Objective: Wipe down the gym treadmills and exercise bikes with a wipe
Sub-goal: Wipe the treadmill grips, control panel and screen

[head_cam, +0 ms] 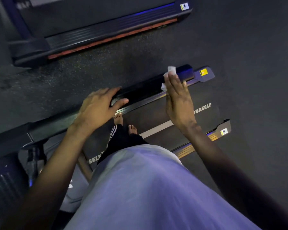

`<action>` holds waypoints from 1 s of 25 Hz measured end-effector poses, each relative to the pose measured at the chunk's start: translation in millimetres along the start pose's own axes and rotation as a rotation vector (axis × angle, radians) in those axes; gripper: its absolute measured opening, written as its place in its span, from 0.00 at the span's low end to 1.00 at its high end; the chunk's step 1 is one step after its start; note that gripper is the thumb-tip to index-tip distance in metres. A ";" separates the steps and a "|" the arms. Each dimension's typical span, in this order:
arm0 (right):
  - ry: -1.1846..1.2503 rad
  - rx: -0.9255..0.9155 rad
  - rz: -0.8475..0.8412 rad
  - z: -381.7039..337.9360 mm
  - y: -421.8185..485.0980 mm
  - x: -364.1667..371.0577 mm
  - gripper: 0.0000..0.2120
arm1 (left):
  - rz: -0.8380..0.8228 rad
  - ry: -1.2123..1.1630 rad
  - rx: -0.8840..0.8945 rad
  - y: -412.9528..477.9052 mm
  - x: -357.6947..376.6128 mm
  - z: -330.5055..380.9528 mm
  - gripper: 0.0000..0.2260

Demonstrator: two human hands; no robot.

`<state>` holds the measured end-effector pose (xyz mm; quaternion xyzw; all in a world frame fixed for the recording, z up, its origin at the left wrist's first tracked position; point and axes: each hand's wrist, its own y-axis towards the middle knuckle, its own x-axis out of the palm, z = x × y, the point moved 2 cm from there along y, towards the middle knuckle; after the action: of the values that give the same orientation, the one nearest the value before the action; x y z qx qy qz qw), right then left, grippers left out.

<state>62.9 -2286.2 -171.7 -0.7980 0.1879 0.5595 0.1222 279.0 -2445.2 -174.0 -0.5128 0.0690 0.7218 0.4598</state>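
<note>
Dim gym flooring, dark speckled rubber (156, 47), runs between two machines. The person stands barefoot (118, 118) on the dark treadmill belt with white lettering (204, 107), in black trousers with white side stripes (121, 138) and a pale loose shirt (140, 188).

The left grip (98, 105) is clamped on the long black handrail (145, 88), fingers over its far side and thumb on the near side. Further along the same rail, the right grip (178, 100) is clamped on the white crumpled wipe (171, 71), holding it against the rail's far end; the wipe shows past the fingertips and again beside the thumb. A yellow warning sticker (203, 72) sits just beyond the right grip, on the treadmill's rear corner. Across the floor from both grips lies a second treadmill with an orange-edged side rail (106, 30), well apart.
</note>
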 end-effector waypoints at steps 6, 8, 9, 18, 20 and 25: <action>0.175 -0.163 0.075 -42.9 -16.1 35.1 0.31 | 0.016 0.012 0.014 -2.7 -1.9 6.3 0.27; 0.167 -0.263 0.096 -40.1 -22.3 38.8 0.31 | 0.023 -0.027 -0.010 -3.9 -4.6 9.9 0.25; 0.183 -0.276 0.134 -33.0 -22.3 38.8 0.30 | 0.029 -0.040 -0.021 -4.3 -5.2 11.1 0.25; 0.643 0.066 0.400 -37.1 -28.3 41.0 0.18 | 0.076 -0.115 -0.115 -7.1 -2.7 14.7 0.25; 0.746 0.104 0.360 -45.4 -33.7 41.3 0.16 | 0.089 -0.124 -0.126 -7.9 -2.5 14.3 0.26; 1.049 0.696 0.483 -37.5 -31.2 54.5 0.07 | 0.112 -0.127 -0.123 -10.5 -2.3 13.9 0.26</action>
<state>124.8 -2282.3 -210.4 -0.8138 0.5647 0.0161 0.1362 277.4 -2432.6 -161.9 -0.4886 0.0239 0.7802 0.3899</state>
